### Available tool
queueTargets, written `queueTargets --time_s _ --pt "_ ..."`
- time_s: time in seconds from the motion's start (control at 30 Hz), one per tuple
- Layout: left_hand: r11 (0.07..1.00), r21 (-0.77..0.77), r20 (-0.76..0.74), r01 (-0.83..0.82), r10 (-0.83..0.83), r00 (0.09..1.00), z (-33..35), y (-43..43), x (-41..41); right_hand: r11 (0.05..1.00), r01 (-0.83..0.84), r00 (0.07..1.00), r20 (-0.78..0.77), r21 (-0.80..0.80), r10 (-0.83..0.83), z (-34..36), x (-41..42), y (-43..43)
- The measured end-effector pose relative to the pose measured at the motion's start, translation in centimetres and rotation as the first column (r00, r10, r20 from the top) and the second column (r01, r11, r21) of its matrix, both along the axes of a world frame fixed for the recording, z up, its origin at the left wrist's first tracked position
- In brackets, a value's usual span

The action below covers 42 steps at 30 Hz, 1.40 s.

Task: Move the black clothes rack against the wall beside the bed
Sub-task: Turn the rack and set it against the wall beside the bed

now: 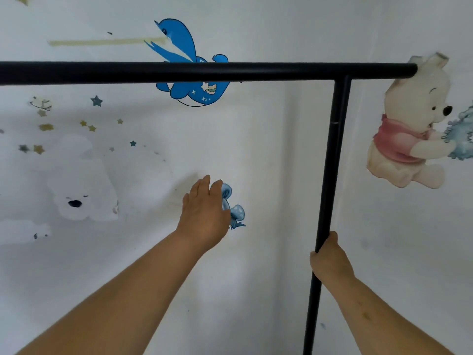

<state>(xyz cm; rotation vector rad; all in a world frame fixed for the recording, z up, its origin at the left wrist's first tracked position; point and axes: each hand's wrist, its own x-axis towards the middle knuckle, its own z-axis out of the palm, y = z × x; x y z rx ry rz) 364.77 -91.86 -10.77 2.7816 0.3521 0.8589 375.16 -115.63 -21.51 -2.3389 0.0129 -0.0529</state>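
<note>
The white wall [256, 139] carries cartoon stickers, among them a blue dolphin [184, 60].

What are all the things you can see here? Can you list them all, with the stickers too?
clothes rack: one, black, top bar across the picture and one upright post at the right, in front of the wall
wall: one, white, behind everything
dolphin sticker: one, blue, top middle, partly behind the top bar
yellow bear sticker: one, cream with a pink shirt, at the right
white bear sticker: one, pale white, at the left
star stickers: several, gold and teal, upper left
small blue sticker: one, blue, middle, partly behind the left hand
tape strip: one, yellowish, top left
left hand: one, open, reaching toward the wall
right hand: one, fingers wrapped round the upright post
</note>
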Motion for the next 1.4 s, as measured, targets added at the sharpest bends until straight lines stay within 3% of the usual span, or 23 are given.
queueTargets --time_s 0.43,0.87,1.4 --pt "1.000 -0.026 -0.012 -0.012 0.011 1.000 -0.3 -2.5 -2.4 0.999 -0.053 0.998 0.025 0.004 0.053 -0.3 -1.3 -3.0" --pt "0.986 -0.028 -0.159 -0.162 0.156 0.975 -2.9 -3.6 -6.7 0.997 -0.082 0.995 0.063 -0.009 0.082 -0.6 -2.3 -3.9" --pt "0.975 -0.032 -0.182 -0.220 0.211 0.960 -2.6 -4.7 -9.6 0.999 -0.001 0.996 0.086 -0.032 0.003 -1.4 -3.7 -4.0"
